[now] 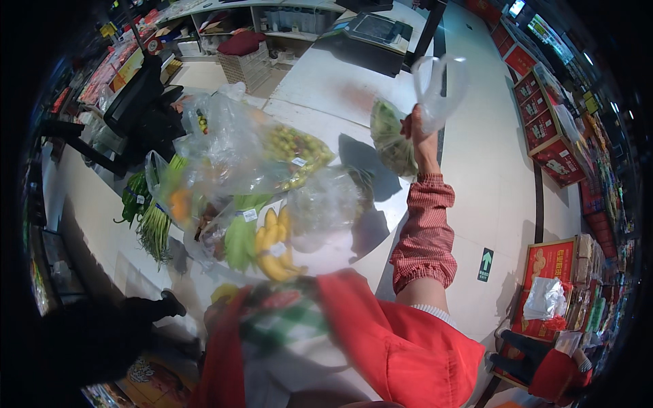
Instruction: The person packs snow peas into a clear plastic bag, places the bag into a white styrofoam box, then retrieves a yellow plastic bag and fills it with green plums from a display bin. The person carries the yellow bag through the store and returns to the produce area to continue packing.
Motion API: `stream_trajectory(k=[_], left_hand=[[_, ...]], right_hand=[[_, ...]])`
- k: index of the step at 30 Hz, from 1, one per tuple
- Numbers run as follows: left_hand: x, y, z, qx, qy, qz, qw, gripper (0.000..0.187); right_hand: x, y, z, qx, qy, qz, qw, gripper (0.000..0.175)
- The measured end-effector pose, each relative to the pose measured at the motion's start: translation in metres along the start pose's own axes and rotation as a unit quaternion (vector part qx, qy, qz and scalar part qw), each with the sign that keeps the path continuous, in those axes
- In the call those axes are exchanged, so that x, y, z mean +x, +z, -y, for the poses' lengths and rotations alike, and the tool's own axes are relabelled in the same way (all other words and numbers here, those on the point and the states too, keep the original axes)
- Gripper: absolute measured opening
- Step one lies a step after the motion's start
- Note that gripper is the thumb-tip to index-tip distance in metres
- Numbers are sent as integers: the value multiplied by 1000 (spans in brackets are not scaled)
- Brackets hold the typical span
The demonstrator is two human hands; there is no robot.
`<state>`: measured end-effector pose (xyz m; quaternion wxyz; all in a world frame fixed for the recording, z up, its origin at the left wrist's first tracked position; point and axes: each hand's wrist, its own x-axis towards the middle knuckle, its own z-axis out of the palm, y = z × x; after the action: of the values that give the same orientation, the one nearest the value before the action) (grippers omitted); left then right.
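My right hand [421, 127], in a red checked sleeve cover, is raised at the counter's right edge. It grips the gathered neck of a clear plastic bag of leafy green vegetables [393, 143]; the loose top of the plastic [444, 84] stands above the fist. Left of it on the white counter [316, 97] lie a clear bag of small yellow-green fruit [298, 148], a bunch of bananas [273, 247] with a label, flat green pods or leaves [241, 245], a bundle of thin green stalks [154, 232] and green peppers [135, 196]. My left hand is out of view.
A flat black device [375, 38] stands at the counter's far end. Black equipment [137, 102] rises at the left. A person in red [556, 372] is at the lower right, beside red display boxes [546, 285]. A dark-clothed person [102, 336] shows at the lower left.
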<state>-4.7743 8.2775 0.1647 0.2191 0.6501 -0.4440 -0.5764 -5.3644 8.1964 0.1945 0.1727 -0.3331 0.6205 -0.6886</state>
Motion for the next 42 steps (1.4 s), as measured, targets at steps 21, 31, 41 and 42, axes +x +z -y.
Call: stream_trajectory(k=[21,31,41,42], left_hand=[[11,-56,73,408,263,2,874,47],[-19,-100,126,502,45,-75,861,49],[14,-261,185,498,205,-36,841,77],[15,-282,190,529,144,-5,836,78]], right_hand=[[-46,47,-196,-502,-181,290,795,63],[-51,69,-105,-488,-173,246,819,65],[-170,145,44,-272,-154,169,935,37],[-191,165,58,-248,-118,161,948,31]])
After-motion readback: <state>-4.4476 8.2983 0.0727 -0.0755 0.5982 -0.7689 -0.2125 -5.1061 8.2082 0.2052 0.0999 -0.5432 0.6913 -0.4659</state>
